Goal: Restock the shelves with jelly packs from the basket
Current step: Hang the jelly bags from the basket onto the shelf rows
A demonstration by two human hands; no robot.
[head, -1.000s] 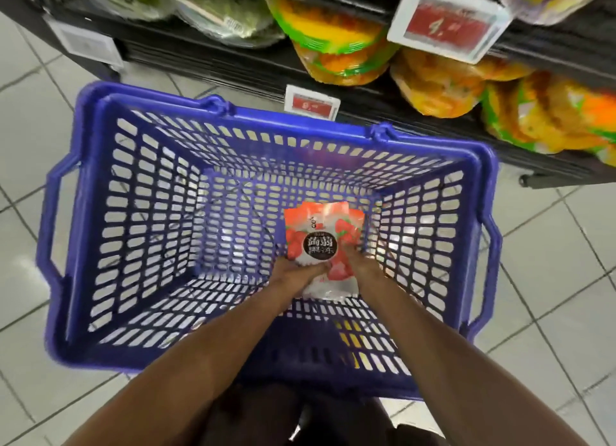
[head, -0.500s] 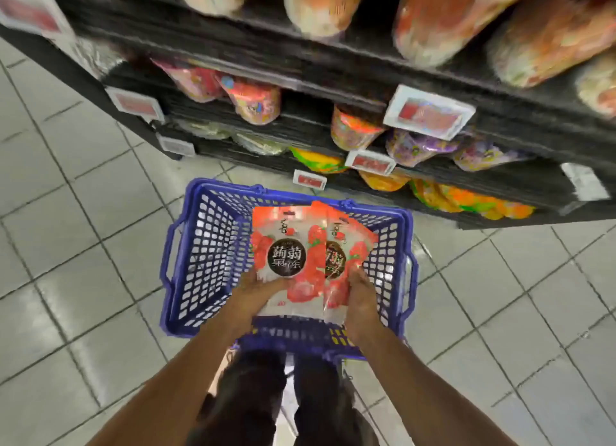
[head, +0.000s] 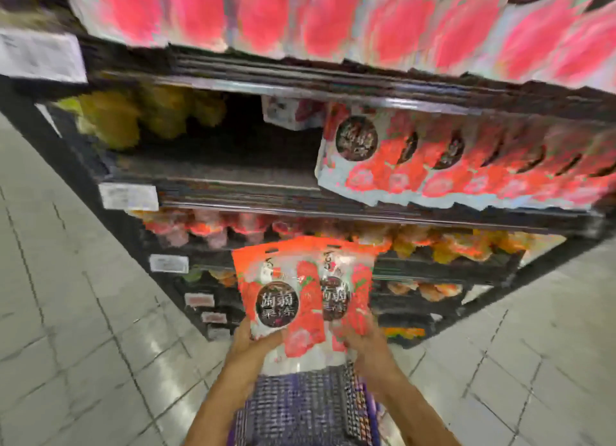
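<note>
i'm carrying two packs (head: 300,299) to the shelf (head: 250,197): left hand (head: 253,345) gripping one's bottom edge, right hand (head: 370,349) gripping the other, basket (head: 306,409) just below my wrists. next, i'm judging, lifting them into the gap (head: 216,159) above my left hand.

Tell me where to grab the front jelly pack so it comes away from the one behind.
Pinch the front jelly pack along its free left edge, coming from the left, where the left hand holds its lower corner. It stands flat and upright, and its right side overlaps the second pack in the right hand.
</note>
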